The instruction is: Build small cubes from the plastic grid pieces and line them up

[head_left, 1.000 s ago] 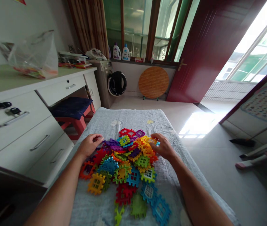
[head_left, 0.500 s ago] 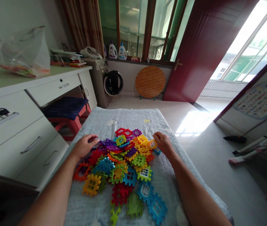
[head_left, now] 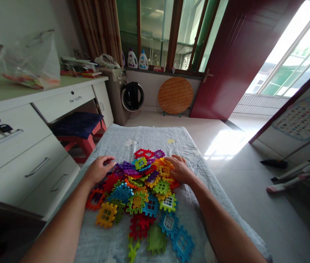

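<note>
A heap of flat plastic interlocking blocks with notched edges, in several colours, lies on a cloth-covered table (head_left: 133, 136). At the heap's upper left edge, beside the purple blocks (head_left: 129, 168), is my left hand (head_left: 99, 171), its fingers loosely curved, thumb apart and nothing held. My right hand (head_left: 179, 168) rests over the yellow blocks (head_left: 163, 168) on the heap's right side, fingers stretched out and touching them; the hand partly hides the blocks beneath. Closer to me lie a green block (head_left: 156, 239), a blue window block (head_left: 182, 243) and an orange-yellow block (head_left: 106, 214).
A white desk with drawers (head_left: 37, 168) stands at left, bearing a plastic bag (head_left: 31, 62). A stool (head_left: 75, 126) is tucked under it. Beyond are a washing machine (head_left: 116, 96), a round wooden board (head_left: 175, 95) and a red door (head_left: 220, 62).
My right hand has moved left from the heap's edge onto the yellow blocks, its fingers now extended over them. My left hand has stayed in about the same place.
</note>
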`<action>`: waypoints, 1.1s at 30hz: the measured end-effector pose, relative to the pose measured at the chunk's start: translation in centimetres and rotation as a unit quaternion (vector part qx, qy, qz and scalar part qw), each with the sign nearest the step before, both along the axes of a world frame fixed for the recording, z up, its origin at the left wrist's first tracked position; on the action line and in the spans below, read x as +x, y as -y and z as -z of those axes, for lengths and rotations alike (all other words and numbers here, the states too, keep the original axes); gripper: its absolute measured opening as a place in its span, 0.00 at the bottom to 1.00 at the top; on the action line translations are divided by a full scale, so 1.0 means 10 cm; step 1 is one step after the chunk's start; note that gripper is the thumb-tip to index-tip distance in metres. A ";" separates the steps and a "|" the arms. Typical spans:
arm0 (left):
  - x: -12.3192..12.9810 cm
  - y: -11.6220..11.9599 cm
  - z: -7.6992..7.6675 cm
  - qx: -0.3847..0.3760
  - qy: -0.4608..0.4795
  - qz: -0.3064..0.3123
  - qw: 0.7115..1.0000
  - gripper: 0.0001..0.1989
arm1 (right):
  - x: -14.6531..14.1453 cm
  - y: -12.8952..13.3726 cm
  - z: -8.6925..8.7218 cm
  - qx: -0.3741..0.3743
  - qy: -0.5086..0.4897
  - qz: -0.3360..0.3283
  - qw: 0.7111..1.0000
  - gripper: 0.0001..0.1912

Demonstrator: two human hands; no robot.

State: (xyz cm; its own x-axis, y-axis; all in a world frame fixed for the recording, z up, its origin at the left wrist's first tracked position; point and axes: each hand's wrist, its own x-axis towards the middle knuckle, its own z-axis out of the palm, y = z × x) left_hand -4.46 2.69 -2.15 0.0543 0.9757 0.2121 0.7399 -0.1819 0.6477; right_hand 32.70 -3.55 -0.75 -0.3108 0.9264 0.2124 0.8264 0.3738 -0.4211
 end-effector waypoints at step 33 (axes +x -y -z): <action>0.00 -0.01 0.04 0.004 -0.016 -0.018 1.000 0.21 | 0.60 0.14 -0.33 -0.080 0.022 0.033 0.996 0.27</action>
